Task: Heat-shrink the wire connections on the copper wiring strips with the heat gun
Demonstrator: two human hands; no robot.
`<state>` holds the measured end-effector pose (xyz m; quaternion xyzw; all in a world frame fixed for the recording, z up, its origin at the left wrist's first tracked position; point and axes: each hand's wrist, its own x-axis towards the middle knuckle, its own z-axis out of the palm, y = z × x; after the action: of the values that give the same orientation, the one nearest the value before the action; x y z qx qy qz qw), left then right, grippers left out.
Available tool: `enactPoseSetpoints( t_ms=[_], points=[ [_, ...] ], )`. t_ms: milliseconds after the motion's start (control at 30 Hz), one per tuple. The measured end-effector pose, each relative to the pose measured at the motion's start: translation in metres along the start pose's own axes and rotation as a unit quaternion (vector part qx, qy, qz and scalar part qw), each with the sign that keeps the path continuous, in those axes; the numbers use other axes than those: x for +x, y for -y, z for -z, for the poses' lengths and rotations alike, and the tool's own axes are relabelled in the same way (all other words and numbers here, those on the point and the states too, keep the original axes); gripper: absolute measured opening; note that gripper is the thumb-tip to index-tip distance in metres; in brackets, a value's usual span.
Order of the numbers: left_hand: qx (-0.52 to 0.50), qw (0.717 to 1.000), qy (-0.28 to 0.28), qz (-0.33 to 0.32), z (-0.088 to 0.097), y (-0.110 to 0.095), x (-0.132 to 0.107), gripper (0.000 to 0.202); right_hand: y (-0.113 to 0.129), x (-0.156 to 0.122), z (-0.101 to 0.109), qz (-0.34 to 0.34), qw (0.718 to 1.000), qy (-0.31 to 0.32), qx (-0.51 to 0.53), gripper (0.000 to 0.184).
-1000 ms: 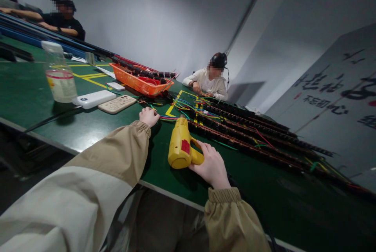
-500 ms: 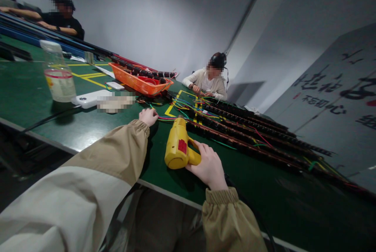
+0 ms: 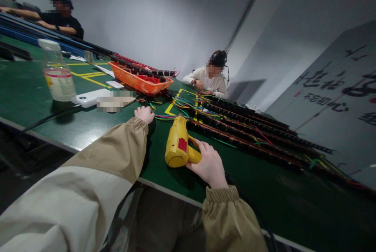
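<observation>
My right hand [image 3: 208, 164] is wrapped round the handle of a yellow heat gun [image 3: 178, 145] with a red label, its nozzle pointing away toward a bundle of coloured wires [image 3: 169, 117]. My left hand [image 3: 144, 114] rests closed on the green table [image 3: 96, 126], pinching the near end of those wires. The wires lead into long dark power strips [image 3: 252, 142] stretching off to the right.
An orange basket [image 3: 138, 81] of dark parts stands behind. A plastic bottle [image 3: 57, 72], a white power bank [image 3: 91, 97] and a phone lie at the left. One person sits across the table handling wires; another sits at the far left.
The heat gun has shifted slightly left and forward toward the wires. My left hand stays on the wires, and the view has drifted a little.
</observation>
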<state>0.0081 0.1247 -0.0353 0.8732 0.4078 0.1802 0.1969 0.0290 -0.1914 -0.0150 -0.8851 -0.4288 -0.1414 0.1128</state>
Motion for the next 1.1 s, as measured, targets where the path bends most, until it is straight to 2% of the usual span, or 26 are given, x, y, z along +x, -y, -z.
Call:
enactPoseSetpoints(
  t_ms=[500, 600, 700, 767, 833, 933, 1100],
  points=[
    [-0.100, 0.995, -0.001, 0.019, 0.000, 0.005, 0.006, 0.027, 0.000, 0.000, 0.000, 0.003, 1.000, -0.001, -0.003, 0.075],
    [-0.121, 0.992, 0.002, 0.023, 0.001, 0.005, 0.006, 0.031, 0.000, 0.000, 0.000, 0.001, 1.000, 0.000, -0.004, 0.074],
    [-0.149, 0.988, -0.023, 0.021, 0.001, 0.004, 0.005, 0.030, 0.001, 0.000, 0.000, 0.000, 1.000, 0.000, -0.005, 0.074],
    [-0.234, 0.970, -0.058, 0.012, 0.000, 0.004, 0.007, 0.026, 0.001, 0.000, 0.001, 0.001, 1.000, -0.001, -0.003, 0.073],
    [-0.360, 0.930, -0.080, 0.005, -0.003, 0.003, 0.010, 0.024, 0.001, 0.000, 0.000, 0.003, 1.000, -0.001, -0.002, 0.073],
    [-0.501, 0.863, -0.063, 0.016, -0.006, -0.001, 0.013, 0.031, -0.001, 0.000, 0.000, 0.004, 1.000, -0.003, 0.000, 0.074],
    [-0.596, 0.801, -0.038, 0.053, -0.006, -0.006, 0.009, 0.031, 0.001, 0.001, 0.000, 0.014, 1.000, -0.004, 0.006, 0.075]
  ],
)
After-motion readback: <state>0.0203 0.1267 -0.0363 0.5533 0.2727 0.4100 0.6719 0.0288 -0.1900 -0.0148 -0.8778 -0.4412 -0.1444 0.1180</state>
